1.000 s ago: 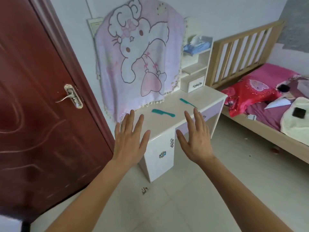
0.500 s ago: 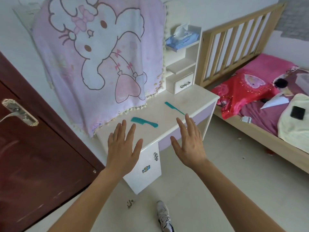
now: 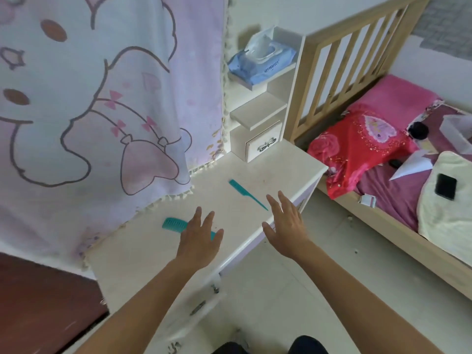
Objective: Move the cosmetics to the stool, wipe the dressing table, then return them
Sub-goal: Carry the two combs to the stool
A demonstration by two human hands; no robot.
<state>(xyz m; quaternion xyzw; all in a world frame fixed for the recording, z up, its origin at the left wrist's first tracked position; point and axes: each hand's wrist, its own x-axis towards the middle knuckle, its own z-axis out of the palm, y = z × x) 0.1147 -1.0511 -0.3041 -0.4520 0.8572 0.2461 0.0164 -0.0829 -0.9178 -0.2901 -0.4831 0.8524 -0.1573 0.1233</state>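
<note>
Both hands were empty, fingers straight and spread. The left hand (image 3: pixel 199 238) hung at centre frame above the glossy white dressing table (image 3: pixel 143 254), hiding one end of a wide-toothed teal plastic comb (image 3: pixel 175 224); I could not tell whether it touched. The right hand (image 3: pixel 286 226) was just right of it, over the table's front edge, near the thin tip of a teal tail comb (image 3: pixel 245 192) lying diagonally. A pink cartoon-print blanket (image 3: pixel 102 103) draped the upper left. A blue pack of wet wipes (image 3: pixel 260 66) sat on a shelf at top centre.
</note>
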